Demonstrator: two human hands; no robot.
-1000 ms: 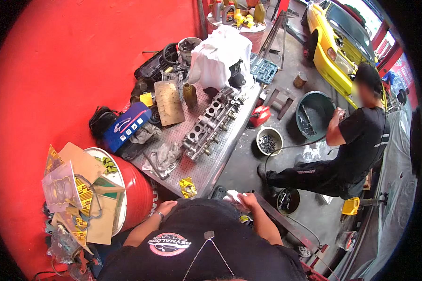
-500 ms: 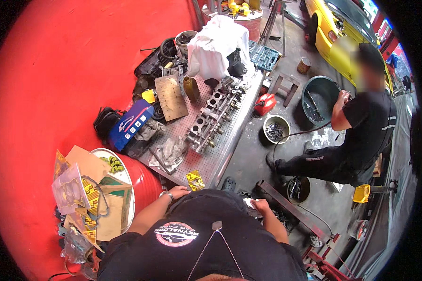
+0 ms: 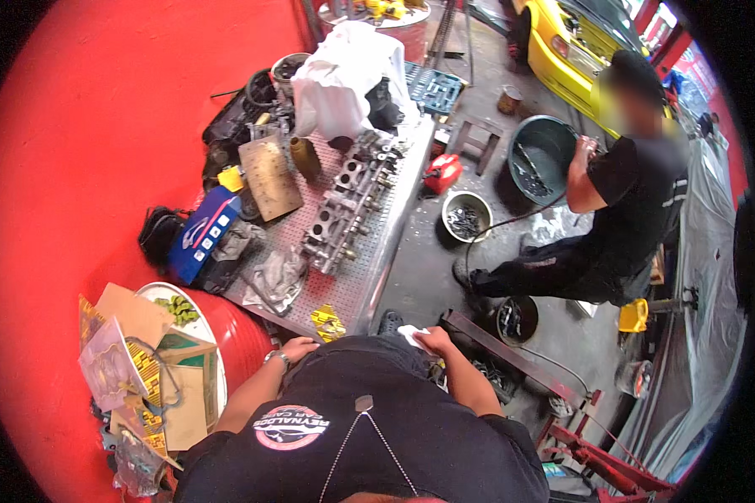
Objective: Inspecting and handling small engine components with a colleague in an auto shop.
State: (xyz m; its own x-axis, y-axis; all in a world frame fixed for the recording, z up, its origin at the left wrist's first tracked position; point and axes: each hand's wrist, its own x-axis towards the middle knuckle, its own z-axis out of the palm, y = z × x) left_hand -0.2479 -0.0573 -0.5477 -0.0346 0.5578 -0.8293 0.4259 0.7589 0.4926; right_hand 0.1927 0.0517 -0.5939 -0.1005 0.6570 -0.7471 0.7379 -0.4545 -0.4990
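Observation:
My left hand (image 3: 300, 349) is beside the near edge of the metal bench (image 3: 361, 302), fingers curled and closed; whatever they may hold is hidden. My right hand (image 3: 434, 340) grips a white cloth (image 3: 411, 334) by my dark-clothed waist, right of the bench corner. On the perforated benchtop lie an engine cylinder head (image 3: 336, 223), crumpled grey plastic (image 3: 273, 278), a yellow patterned packet (image 3: 328, 324), a worn rectangular board (image 3: 270, 180), a blue case (image 3: 201, 237) and a bulky item under white fabric (image 3: 335, 63).
A red drum (image 3: 256, 335) with cardboard is at left. A co-worker (image 3: 625, 201) on the right works over a large tub (image 3: 535, 142) with a hose. Buckets (image 3: 466, 218), a red container (image 3: 441, 174), a steel beam (image 3: 503, 360) and a yellow car (image 3: 554, 50) are around.
My view has shifted, so the bench and floor items sit higher in the picture. My hands stay near my waist, the right still on the cloth. The co-worker remains bent over the tub.

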